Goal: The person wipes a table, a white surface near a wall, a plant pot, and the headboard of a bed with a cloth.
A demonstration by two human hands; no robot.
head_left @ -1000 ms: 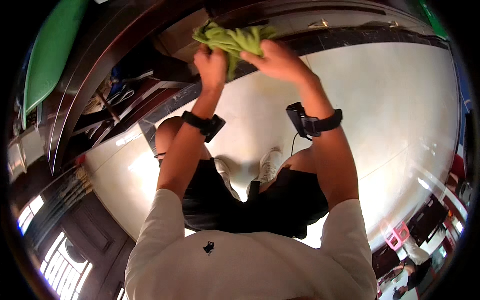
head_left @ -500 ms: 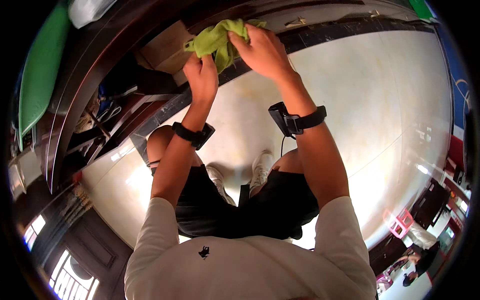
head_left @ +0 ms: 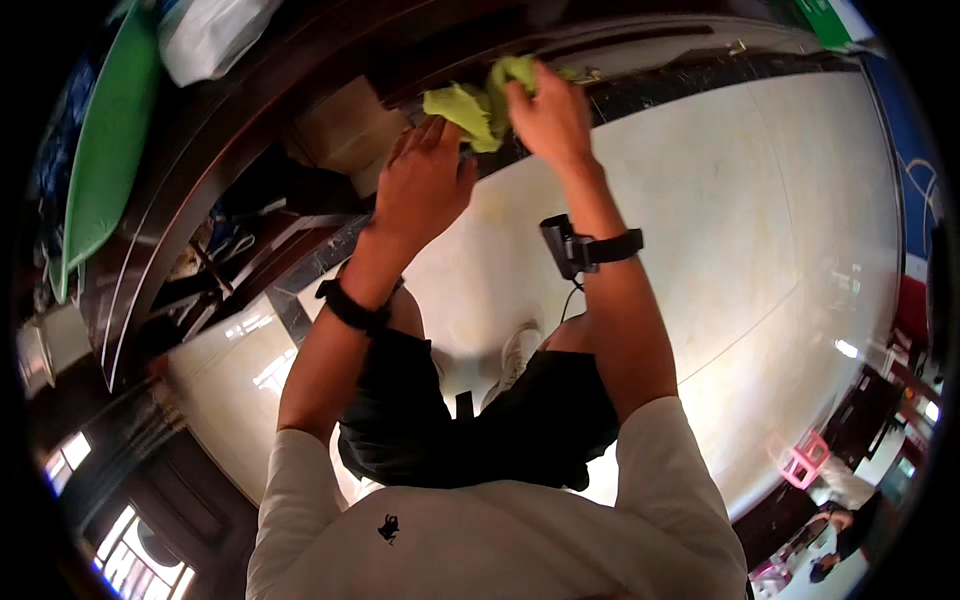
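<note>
A lime-green cloth (head_left: pixel 460 106) hangs crumpled in front of the dark wooden cabinet (head_left: pixel 440 30). My right hand (head_left: pixel 553 118) is closed on its right part, the thumb and fingers pinching a bunched fold. Next to the cloth's left part is my left hand (head_left: pixel 425 180), back up, with its fingers stretched out and the thumb apart; the fingertips reach the cloth's lower edge. Whether they press on it is hard to see. Both wrists wear black straps.
To the left, an open cabinet compartment holds a cardboard box (head_left: pixel 350 130) and dark clutter. A green tray-like object (head_left: pixel 110 150) and a white plastic bag (head_left: pixel 215 35) rest on top. Pale tiles (head_left: pixel 700 220) cover the floor. Far right are a pink stool (head_left: pixel 803 460) and another person (head_left: pixel 850 530).
My left hand has let go of the cloth and turned back up, its fingers now stretched out. The right hand has shifted slightly right, still gripping the cloth.
</note>
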